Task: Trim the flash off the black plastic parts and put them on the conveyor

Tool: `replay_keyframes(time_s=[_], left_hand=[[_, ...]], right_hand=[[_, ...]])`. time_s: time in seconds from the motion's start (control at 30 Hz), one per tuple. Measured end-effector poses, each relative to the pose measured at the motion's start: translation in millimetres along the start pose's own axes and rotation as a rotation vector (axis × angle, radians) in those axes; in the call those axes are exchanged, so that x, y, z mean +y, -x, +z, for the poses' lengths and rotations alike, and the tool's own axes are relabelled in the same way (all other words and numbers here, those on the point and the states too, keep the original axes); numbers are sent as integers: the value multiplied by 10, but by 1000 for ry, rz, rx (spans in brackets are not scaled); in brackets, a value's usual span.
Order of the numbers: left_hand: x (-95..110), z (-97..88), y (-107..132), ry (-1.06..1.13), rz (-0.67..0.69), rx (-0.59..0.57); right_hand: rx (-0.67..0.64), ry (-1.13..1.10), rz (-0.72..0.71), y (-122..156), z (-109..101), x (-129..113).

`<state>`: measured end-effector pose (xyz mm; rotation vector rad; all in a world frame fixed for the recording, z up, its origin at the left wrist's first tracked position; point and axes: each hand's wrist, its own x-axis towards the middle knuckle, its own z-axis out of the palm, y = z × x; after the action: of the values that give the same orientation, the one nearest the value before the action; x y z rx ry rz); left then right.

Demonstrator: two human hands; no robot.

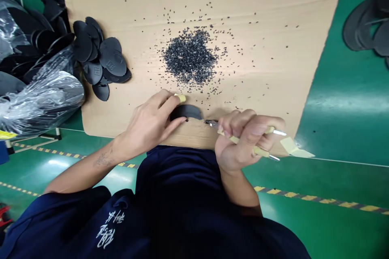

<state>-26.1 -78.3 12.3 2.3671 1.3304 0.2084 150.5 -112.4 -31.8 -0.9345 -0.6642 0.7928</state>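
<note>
Near the front edge of the cardboard, my left hand grips a thin, curved black oval piece between thumb and fingers, tilted up on its edge. Yellow tape wraps one fingertip of that hand. My right hand is closed around a pair of nippers with yellowish wrapped handles and bare metal ends. Their jaws are close to the right end of the black piece; whether they touch it I cannot tell. Beyond both hands lies a heap of tiny black bits, with more scattered around it.
A pile of black oval pieces lies on the cardboard sheet at left. Clear plastic bags of similar pieces stand beyond its left edge. More black pieces sit at far right. A yellowish tape strip sticks to the front right corner.
</note>
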Motion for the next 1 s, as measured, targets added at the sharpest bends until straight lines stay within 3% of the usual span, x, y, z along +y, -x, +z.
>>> replay_keyframes(time_s=[0.13,0.3,0.47,0.63,0.83,0.9,1.0], left_hand=[[27,103,0,-30,93,117],[156,307,-105,13,241,119],[231,441,-214,54,286,142],[203,300,-179,204,293,240],[234,8,-145,398,256,340],[262,-30,-154,456,245,378],[280,-22,-175,586,216,411]], right_hand=[[-11,-76,117,-30,-70,-29],[-30,-48,158,-44,-107,0],[-56,-43,164,-124,-164,-93],[-142,-32,142,-319,-301,-411],[-434,352,294,-253,-214,-459],[-452,324,363,-192,-143,-397],[-413,87,511,-141,-49,-338]])
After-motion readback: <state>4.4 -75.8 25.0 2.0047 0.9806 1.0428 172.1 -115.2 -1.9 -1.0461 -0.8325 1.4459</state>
